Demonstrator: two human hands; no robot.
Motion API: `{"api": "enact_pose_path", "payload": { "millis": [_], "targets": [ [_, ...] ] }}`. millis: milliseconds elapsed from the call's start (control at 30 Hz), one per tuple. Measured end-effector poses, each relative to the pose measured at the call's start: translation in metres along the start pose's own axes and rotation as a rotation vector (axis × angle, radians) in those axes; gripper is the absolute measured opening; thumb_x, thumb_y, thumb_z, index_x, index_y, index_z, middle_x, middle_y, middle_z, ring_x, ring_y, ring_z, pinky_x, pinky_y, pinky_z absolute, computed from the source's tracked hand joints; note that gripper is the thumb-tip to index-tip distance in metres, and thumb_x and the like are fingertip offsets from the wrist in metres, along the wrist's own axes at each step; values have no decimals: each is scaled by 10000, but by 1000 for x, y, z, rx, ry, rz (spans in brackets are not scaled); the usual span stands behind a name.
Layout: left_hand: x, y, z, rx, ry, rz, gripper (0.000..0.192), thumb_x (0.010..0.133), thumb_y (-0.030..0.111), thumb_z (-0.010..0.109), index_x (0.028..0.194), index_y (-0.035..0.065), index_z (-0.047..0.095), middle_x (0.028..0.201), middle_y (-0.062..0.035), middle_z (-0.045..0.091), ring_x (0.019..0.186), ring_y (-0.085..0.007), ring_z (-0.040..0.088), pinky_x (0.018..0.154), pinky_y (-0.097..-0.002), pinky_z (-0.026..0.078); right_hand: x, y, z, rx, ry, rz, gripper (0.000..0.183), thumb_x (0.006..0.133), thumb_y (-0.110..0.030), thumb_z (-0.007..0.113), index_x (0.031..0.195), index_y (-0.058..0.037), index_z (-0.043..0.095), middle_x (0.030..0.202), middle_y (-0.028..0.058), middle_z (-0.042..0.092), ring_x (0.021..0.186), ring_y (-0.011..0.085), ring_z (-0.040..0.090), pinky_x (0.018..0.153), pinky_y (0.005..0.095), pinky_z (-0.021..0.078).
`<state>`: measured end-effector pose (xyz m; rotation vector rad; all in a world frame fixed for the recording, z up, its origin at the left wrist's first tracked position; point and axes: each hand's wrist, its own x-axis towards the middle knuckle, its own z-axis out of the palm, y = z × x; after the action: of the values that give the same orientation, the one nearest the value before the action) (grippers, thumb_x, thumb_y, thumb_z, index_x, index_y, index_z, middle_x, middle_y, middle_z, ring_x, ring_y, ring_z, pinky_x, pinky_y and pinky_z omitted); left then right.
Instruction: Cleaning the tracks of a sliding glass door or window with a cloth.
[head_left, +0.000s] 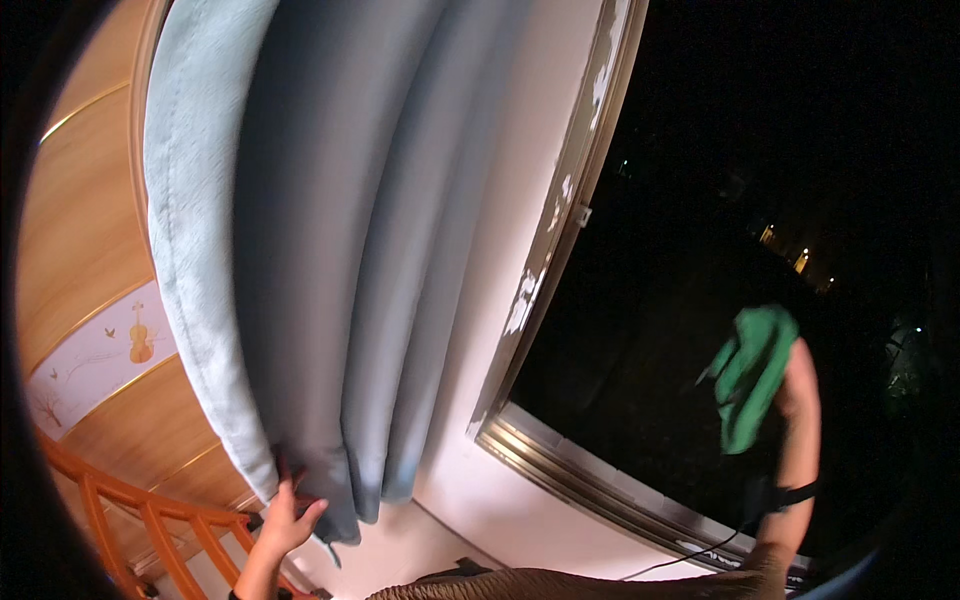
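The lower edge of a long blue-grey curtain meets my left hand; its fingers reach behind the pale outer edge, the thumb stands apart, and whether they grip the fabric is unclear. A green cloth hangs crumpled from my right hand, which is stretched out before the dark window opening. The cloth covers most of the right fingers and is somewhat blurred. A black band circles the right wrist, with a thin dark cable near it.
The window's metal track runs along the sill, and the side frame has flaking white patches. At lower left stands an orange railing, by a wood-toned wall with a violin picture. Small lights show outside.
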<state>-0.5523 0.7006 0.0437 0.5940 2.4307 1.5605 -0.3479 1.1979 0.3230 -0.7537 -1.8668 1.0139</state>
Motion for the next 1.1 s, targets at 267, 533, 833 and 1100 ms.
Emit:
{"api": "enact_pose_path", "payload": {
  "millis": [267,533,833,1100],
  "targets": [
    [-49,16,-46,66,-148,-117,888,741,100,614,1299,74,-76,1158,-172,408,832,-178,533,692,-273,458,109,-235,60,-55,167,-1040,390,842,-308,430,1109,-29,479,944,53,550,833,129,497,731,259,395],
    [-35,1,-48,90,-118,-103,656,785,94,532,1284,84,108,1115,-147,456,906,-230,519,756,-304,444,150,-238,254,551,345,-866,366,835,-285,413,983,45,471,994,272,478,889,352,484,761,438,366],
    [28,4,-45,-229,28,104,718,799,-6,479,1298,63,-33,1178,-166,368,1040,-209,412,850,-304,365,54,25,348,-29,465,-999,377,809,-164,426,1094,67,338,1061,237,425,987,357,430,829,373,383],
    [29,22,-42,-155,-53,67,457,806,4,478,1199,-11,246,1096,-105,438,996,-178,439,871,-285,334,-146,221,374,-688,-347,-481,430,815,-170,410,1162,66,314,1163,186,399,1046,255,424,868,337,366]
  ]
}}
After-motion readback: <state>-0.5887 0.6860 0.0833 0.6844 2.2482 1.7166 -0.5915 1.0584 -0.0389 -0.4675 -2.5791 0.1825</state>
